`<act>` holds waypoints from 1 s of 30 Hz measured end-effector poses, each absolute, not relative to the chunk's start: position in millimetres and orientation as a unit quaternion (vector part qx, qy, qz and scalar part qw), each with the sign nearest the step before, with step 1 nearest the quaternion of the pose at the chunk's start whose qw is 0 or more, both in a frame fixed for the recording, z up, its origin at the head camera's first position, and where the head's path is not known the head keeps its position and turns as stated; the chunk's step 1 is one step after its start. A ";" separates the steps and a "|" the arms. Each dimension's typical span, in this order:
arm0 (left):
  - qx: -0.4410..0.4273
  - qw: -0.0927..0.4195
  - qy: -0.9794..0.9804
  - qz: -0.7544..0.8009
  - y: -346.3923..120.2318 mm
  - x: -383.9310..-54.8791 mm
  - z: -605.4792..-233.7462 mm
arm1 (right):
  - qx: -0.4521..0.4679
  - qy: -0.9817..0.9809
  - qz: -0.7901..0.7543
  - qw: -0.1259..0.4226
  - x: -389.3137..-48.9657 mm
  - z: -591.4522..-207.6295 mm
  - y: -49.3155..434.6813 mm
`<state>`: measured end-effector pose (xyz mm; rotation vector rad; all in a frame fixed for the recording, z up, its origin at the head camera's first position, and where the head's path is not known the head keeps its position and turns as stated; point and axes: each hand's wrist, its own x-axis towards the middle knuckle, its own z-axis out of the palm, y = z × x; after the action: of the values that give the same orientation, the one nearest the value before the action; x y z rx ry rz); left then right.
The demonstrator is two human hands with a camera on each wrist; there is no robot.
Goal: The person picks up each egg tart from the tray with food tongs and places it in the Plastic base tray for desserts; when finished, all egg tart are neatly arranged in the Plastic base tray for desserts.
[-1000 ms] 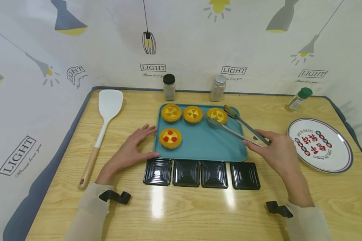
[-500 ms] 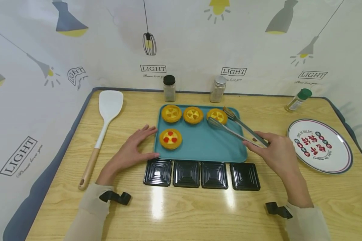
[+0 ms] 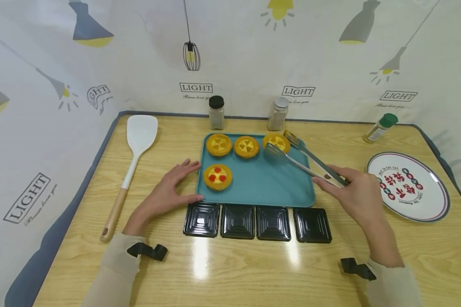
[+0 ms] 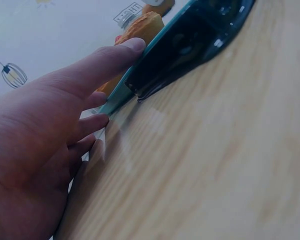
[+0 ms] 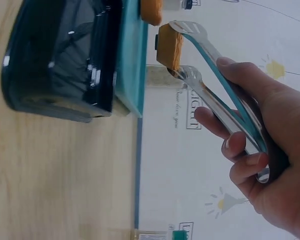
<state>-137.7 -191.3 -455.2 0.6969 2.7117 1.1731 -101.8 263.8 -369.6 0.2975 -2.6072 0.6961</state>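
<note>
My right hand [image 3: 359, 194] grips metal tongs [image 3: 318, 162] with teal inner faces. Between their tips is a yellow-topped tart [image 3: 275, 141], at the back right of a teal tray [image 3: 261, 183]. In the right wrist view, that tart [image 5: 168, 47] is lifted clear of the tray [image 5: 134, 60]. My left hand [image 3: 165, 192] rests at the tray's left edge, fingers spread and thumb tip on the rim in the left wrist view. Two similar tarts [image 3: 219, 145] sit along the back of the tray, and a tart with red spots [image 3: 217, 177] sits at front left.
Several black square trays [image 3: 237, 221] line the tray's front edge. A white spatula [image 3: 138, 140] with a wooden handle lies left. A patterned plate [image 3: 426, 200] is right, near a green-capped bottle [image 3: 378, 130]. A black-capped jar [image 3: 216, 115] and a silver-capped jar [image 3: 278, 115] stand behind.
The tongs have come up with the right rear tart between their tips, shifting it slightly up and back. My right hand has moved a little right; my left hand has stayed at the tray.
</note>
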 end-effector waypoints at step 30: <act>0.235 0.050 0.885 0.398 -192.2 -139.2 -455.8 | 0.420 -0.858 0.290 0.065 -64.6 -367.5 173.0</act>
<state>-139.2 -192.2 -455.8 0.7164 2.6962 1.2128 -64.6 173.0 -367.5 1.2667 -2.5881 0.8738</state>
